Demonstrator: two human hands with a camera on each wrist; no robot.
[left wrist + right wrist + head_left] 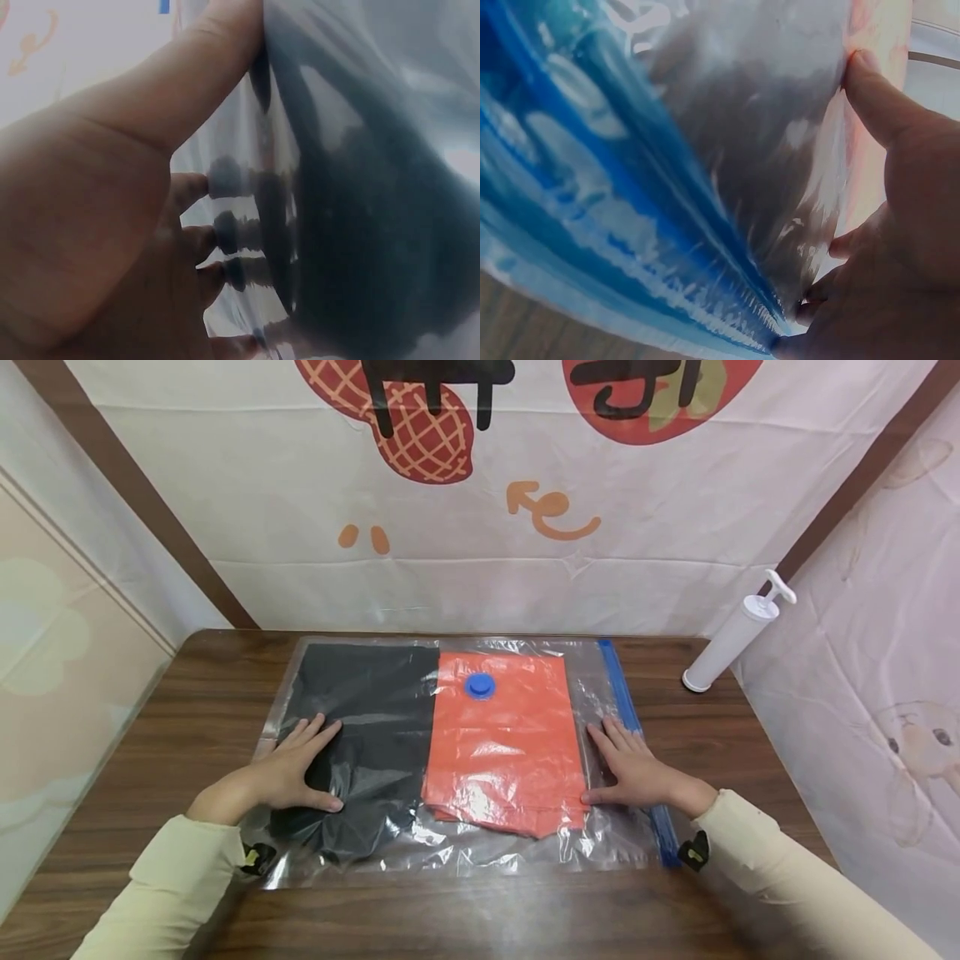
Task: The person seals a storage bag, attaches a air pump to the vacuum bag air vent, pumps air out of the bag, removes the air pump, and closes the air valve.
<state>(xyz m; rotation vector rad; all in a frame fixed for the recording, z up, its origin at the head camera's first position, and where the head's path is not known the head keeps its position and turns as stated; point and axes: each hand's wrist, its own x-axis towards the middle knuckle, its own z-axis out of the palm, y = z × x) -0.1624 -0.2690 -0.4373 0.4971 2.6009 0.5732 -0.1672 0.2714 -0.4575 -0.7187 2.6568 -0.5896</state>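
A clear plastic vacuum storage bag point(510, 856) lies flat on the table with two folded cloths inside. The black cloth point(375, 710) fills its left part, and the orange-red cloth point(502, 752) lies beside it. On top of the bag, over the orange cloth, sits a round blue valve point(480, 685). A blue zip strip point(619, 685) runs down the right edge. My left hand point(288, 770) rests spread on the bag over the black cloth's left side. My right hand point(633, 770) rests spread between the orange cloth and the strip, its thumb at the cloth's edge.
A white hand pump point(731, 639) with a T-shaped handle stands at the table's back right. Behind the brown wooden table point(510, 918) hangs a printed fabric backdrop point(480, 585), with more printed fabric at both sides.
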